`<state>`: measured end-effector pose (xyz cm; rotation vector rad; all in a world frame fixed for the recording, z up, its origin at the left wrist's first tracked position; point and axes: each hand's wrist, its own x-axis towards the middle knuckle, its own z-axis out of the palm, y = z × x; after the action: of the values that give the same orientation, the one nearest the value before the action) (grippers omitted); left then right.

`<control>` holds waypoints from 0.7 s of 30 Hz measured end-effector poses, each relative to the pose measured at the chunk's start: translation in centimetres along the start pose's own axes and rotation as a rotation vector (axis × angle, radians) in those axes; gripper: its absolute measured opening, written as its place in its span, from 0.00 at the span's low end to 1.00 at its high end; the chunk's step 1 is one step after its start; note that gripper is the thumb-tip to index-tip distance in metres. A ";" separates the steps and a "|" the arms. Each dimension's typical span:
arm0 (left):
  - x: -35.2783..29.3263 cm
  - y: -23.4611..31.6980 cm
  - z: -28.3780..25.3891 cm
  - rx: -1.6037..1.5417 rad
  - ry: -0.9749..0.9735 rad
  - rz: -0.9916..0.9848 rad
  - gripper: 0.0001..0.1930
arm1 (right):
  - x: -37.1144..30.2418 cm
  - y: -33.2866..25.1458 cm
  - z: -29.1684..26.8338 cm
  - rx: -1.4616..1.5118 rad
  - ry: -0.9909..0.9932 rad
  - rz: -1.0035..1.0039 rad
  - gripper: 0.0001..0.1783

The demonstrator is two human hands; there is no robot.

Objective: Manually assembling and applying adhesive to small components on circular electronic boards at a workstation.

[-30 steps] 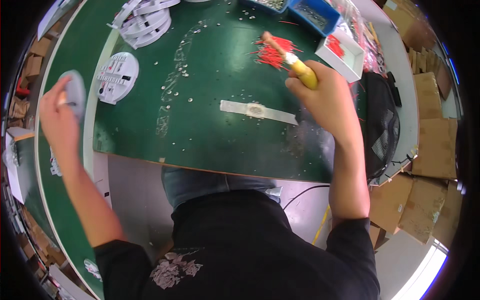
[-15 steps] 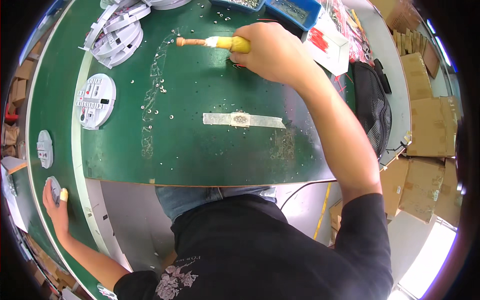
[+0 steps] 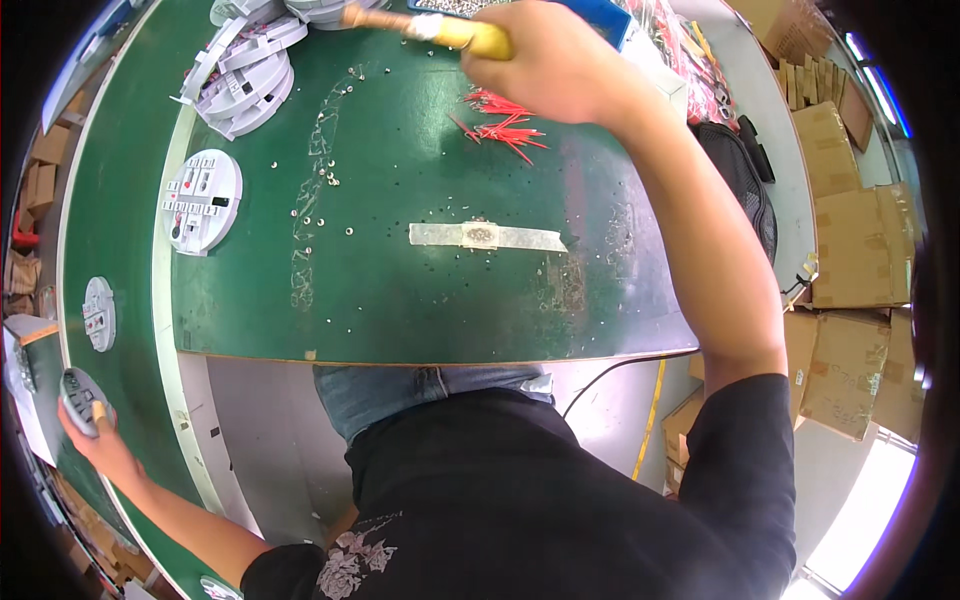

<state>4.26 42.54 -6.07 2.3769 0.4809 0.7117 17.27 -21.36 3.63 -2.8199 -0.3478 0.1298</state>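
Right hand: one, above the far part of the table; fingers closed firmly round the grip of a yellow-handled tool. The tool lay roughly level, its narrow brownish shaft and blunt end pointing left.

Left hand: one, low at the far left, over the outer edge of a green side surface; fingers curled about the rim of a grey round part, thumb against its face, a yellowish cover on the thumb. The part was tilted.

Similar round parts: one white disc with small slots and fittings, on the table near its left edge; one smaller disc, on the side surface, just beyond the left hand.

Grey-white curved pieces: a heap, far left of the table.

Red slender pieces: a loose pile, on the table just below the right hand.

Tape strip: one, pale, stuck across the middle, a small patch at its centre.

Small metal bits: several, scattered left of centre.

Blue tray: one, behind the right hand, partly hidden.

Black bag: one, at the right edge, partly behind the forearm.
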 end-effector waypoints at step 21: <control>-13.9 32.1 15.2 -1.197 -0.870 -0.098 0.35 | -5.3 -2.3 0.1 0.543 0.446 0.139 0.10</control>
<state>7.49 4.88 -0.90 1.2772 -0.1989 -0.1541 11.62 -20.50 4.49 -2.2460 -0.0055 -0.3240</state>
